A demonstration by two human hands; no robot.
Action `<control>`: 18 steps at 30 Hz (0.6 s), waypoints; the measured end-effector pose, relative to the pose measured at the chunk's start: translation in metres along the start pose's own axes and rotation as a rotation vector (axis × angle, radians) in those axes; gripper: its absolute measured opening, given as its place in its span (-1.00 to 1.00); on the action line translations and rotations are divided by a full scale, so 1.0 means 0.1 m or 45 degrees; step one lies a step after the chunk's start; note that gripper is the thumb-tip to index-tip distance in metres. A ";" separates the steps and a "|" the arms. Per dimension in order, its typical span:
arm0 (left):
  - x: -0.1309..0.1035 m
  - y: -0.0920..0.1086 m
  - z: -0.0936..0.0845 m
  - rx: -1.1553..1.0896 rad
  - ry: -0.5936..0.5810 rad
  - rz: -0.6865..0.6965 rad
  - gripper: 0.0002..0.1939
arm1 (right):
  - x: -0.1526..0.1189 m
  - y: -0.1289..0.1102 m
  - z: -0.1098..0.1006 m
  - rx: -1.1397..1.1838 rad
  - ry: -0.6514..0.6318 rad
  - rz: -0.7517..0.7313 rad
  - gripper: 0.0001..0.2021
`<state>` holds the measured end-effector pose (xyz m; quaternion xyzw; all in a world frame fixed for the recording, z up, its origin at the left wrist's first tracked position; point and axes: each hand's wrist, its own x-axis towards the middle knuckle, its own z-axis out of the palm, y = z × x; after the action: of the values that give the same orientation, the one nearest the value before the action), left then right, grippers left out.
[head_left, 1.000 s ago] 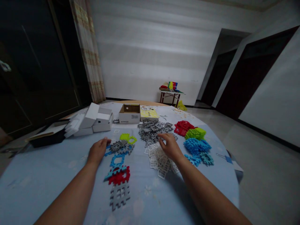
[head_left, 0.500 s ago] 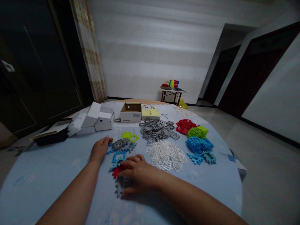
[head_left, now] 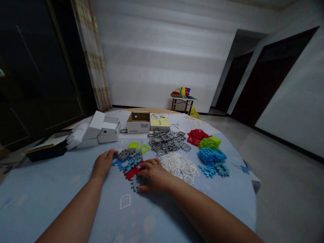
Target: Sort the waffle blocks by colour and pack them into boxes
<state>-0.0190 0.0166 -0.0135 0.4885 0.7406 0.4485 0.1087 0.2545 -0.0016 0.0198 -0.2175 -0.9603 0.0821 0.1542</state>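
Observation:
My right hand [head_left: 155, 175] rests over interlocking plastic tiles, its fingers and thumb spread. Under and beside its fingertips lie a red tile [head_left: 131, 174] and a grey tile [head_left: 135, 184]. Touching these are blue tiles [head_left: 131, 163], with a small heap of grey tiles [head_left: 129, 154] just beyond. My left hand [head_left: 102, 163] lies at the left edge of this group, fingers stretched out by the blue tiles and gripping nothing visible. A white lattice window piece [head_left: 125, 201] lies flat nearer me. Yellow-green tiles [head_left: 133, 145] sit behind the group.
A large grey tile pile [head_left: 167, 140] and a white window-piece pile [head_left: 177, 165] are mid-table. Red [head_left: 197, 136], green [head_left: 210, 143] and blue piles [head_left: 211, 156] stand at right. At the back are an open box [head_left: 138, 126], a yellow lid [head_left: 160, 122] and white boxes [head_left: 108, 133].
My right hand has pushed the red, grey and blue tiles away from me, against the small grey heap. The white window piece now shows on the cloth. The view has shifted slightly.

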 end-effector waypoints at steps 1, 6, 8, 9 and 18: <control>0.00 0.01 0.00 -0.001 -0.003 -0.005 -0.50 | 0.00 0.00 0.00 -0.011 0.003 -0.008 -0.54; 0.05 0.02 -0.03 0.014 -0.032 -0.022 -0.54 | 0.01 0.02 -0.01 -0.085 0.066 -0.026 -0.72; 0.06 0.02 -0.04 0.025 -0.038 -0.027 -0.55 | 0.00 0.04 -0.05 -0.072 0.121 -0.010 -0.74; 0.07 0.02 -0.04 0.031 -0.040 -0.028 -0.55 | -0.02 0.06 -0.08 -0.046 0.154 0.002 -0.74; 0.12 -0.05 -0.05 0.081 -0.058 -0.057 -0.53 | -0.40 0.47 -0.56 0.391 0.568 0.443 -0.78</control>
<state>-0.0311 0.0233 -0.0113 0.4851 0.7626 0.4108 0.1201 0.3258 0.0276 0.0514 -0.3654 -0.8276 0.2013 0.3757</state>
